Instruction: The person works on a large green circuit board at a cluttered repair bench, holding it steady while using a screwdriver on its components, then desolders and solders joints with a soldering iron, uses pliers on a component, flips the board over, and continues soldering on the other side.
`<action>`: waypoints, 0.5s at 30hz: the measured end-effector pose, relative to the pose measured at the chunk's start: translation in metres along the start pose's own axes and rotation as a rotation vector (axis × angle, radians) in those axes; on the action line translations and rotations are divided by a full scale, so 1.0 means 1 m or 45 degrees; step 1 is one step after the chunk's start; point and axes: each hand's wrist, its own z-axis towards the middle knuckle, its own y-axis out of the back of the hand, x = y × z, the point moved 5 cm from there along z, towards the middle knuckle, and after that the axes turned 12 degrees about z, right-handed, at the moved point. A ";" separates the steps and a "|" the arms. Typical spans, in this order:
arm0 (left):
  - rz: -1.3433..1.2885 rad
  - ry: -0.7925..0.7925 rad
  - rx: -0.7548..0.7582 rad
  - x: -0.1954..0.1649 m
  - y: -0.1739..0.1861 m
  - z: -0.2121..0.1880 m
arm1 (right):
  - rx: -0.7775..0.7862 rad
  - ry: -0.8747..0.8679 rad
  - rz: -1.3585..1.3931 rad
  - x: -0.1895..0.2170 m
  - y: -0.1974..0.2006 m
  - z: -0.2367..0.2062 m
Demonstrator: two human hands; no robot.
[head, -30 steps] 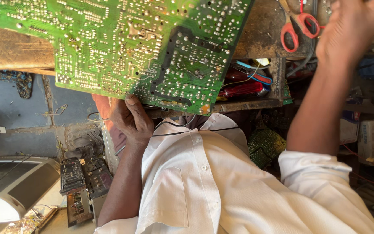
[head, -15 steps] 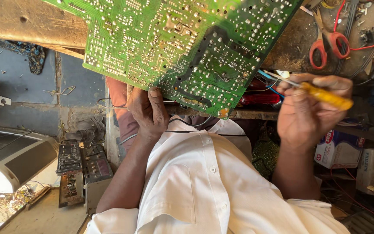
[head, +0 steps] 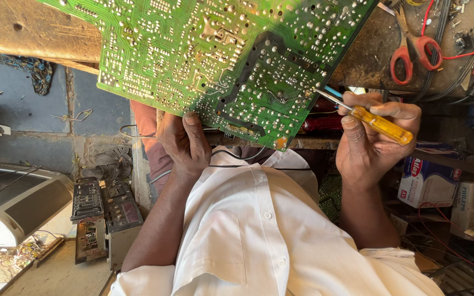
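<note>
Head view. Item: green circuit board [head: 220, 60], solder side up, propped on the wooden counter [head: 23, 27] edge. My left hand [head: 182, 145] pinches its lower rim, fingers closed on it. My right hand [head: 371, 142] grips a yellow-handled screwdriver [head: 377, 123], tip at the board's edge, possibly touching. Board: stiff, light, fragile at the joints; best held by bare edges. Nearby: red-handled scissors [head: 412, 52].

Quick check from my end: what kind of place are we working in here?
Most likely a small electronics repair workshop. A large green circuit board lies solder side up on a worn wooden bench, red-handled scissors sit among loose wires, and opened-up devices stand on the floor.
</note>
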 end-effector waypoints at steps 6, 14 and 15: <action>0.020 -0.039 0.005 -0.001 0.000 0.000 | 0.006 0.006 -0.034 -0.004 0.002 -0.002; -0.006 0.005 0.000 0.000 0.000 0.000 | 0.016 0.005 -0.096 -0.006 -0.003 -0.003; -0.001 -0.010 -0.002 -0.001 0.000 0.000 | 0.022 0.010 -0.108 -0.006 -0.004 -0.003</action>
